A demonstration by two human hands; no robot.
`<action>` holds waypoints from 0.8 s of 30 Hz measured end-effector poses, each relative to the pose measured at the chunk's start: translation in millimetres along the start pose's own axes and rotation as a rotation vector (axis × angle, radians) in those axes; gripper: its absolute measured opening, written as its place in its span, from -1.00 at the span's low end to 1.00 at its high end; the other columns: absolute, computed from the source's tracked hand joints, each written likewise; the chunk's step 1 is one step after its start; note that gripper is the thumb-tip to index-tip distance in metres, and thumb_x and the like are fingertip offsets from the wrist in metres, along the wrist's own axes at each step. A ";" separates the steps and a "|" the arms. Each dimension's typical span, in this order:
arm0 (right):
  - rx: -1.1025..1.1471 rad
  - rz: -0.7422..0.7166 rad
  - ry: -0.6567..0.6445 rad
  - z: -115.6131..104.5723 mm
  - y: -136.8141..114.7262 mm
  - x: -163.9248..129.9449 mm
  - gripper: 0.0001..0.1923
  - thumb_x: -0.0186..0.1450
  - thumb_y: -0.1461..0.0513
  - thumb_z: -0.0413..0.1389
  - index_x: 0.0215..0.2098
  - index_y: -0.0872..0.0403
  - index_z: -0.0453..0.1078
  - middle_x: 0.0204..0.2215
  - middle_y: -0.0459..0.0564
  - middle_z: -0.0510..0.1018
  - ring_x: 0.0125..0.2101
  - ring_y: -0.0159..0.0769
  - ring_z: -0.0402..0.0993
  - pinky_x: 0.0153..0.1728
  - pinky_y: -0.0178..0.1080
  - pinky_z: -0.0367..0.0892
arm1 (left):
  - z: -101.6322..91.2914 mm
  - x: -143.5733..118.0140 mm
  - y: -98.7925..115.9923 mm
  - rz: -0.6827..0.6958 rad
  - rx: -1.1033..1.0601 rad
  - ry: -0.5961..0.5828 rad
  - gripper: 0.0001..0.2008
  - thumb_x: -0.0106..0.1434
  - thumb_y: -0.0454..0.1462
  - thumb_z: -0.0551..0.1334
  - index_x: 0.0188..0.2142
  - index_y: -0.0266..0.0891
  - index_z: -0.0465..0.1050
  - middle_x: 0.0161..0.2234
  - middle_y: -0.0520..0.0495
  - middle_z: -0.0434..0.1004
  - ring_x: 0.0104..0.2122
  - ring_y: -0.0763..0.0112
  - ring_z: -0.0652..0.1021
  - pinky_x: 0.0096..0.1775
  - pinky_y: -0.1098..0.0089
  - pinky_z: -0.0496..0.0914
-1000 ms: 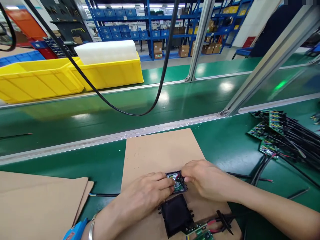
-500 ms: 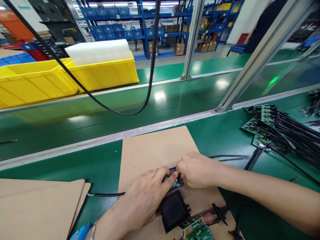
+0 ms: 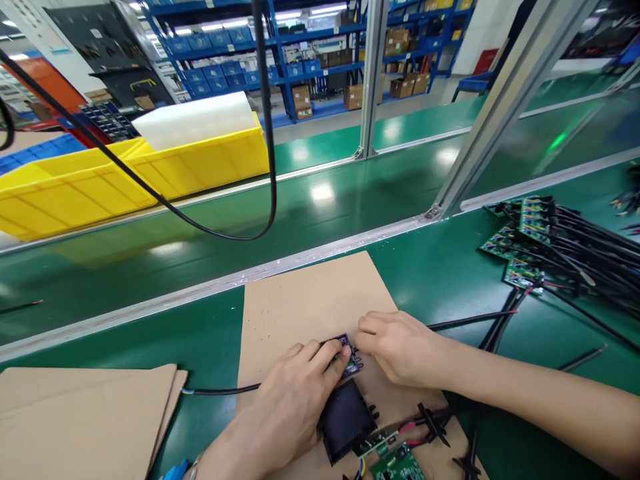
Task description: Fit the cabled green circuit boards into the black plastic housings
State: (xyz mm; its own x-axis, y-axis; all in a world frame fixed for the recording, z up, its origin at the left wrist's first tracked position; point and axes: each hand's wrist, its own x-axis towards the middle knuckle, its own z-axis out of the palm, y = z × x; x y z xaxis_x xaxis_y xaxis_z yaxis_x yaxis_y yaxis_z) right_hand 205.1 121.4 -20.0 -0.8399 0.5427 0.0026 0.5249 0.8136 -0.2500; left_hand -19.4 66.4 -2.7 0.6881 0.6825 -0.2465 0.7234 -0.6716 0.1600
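In front of me runs a long green conveyor belt (image 3: pixel 320 200), and on its far side stand two yellow bins (image 3: pixel 125 177); the left one is cut off by the frame edge. A black cable (image 3: pixel 220 230) hangs in a loop over the belt, and its upper ends leave the picture. On my green table (image 3: pixel 440 273) lies a brown cardboard sheet (image 3: pixel 310 300). At the right is a heap of green circuit boards with black wires (image 3: pixel 545 247); I cannot count them, and the heap goes out of view.

On the sheet, between my two hands, lies a small black housing with a circuit board inside (image 3: pixel 347 357). My fingers cover most of it, so its details are hard to see. My left hand (image 3: pixel 295 400) presses its fingertips on the near-left side of it. My right hand (image 3: pixel 400 347) pinches its right edge with bent fingers. Just below lies a black square cover (image 3: pixel 345 420), partly under my left hand. A small green board (image 3: pixel 400 463) near it is cut off at the bottom.
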 end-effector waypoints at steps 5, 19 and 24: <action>-0.082 -0.159 0.038 12.7 -4.5 0.5 -0.86 0.32 0.39 0.01 -0.24 0.15 0.39 -0.34 0.01 0.44 -0.34 -0.21 0.29 -0.45 -0.20 0.11 | -12.6 17.5 13.0 0.031 0.118 -0.055 -0.58 0.08 -0.30 0.17 -0.03 -0.36 0.42 -0.08 -0.25 0.40 -0.18 0.07 0.39 -0.14 0.07 0.38; 0.115 0.029 0.151 19.3 9.0 -8.9 -0.84 0.30 0.37 0.01 -0.21 0.11 0.40 -0.28 0.03 0.40 -0.22 -0.20 0.30 -0.15 -0.20 0.23 | 10.5 -19.3 -20.0 -0.177 -0.474 0.256 -0.28 0.21 -0.16 0.29 0.30 -0.12 0.06 0.17 -0.19 0.25 0.15 0.08 0.30 0.17 0.05 0.23; 0.084 0.067 0.162 25.8 1.4 -8.1 -0.82 0.32 0.41 -0.07 -0.21 0.13 0.33 -0.26 0.04 0.37 -0.33 -0.28 0.33 -0.24 -0.26 0.28 | 15.8 -20.9 -16.9 -0.174 -0.453 0.300 -0.31 0.22 -0.11 0.30 0.28 -0.11 0.10 0.19 -0.17 0.28 0.16 0.08 0.32 0.18 0.09 0.24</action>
State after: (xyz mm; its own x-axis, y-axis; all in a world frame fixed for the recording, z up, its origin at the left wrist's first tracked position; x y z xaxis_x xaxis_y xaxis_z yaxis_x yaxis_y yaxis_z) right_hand 209.1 112.8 -45.4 -0.7666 0.6272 0.1378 0.5600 0.7579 -0.3346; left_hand -46.8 59.0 -15.3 0.4950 0.8682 -0.0343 0.7339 -0.3967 0.5514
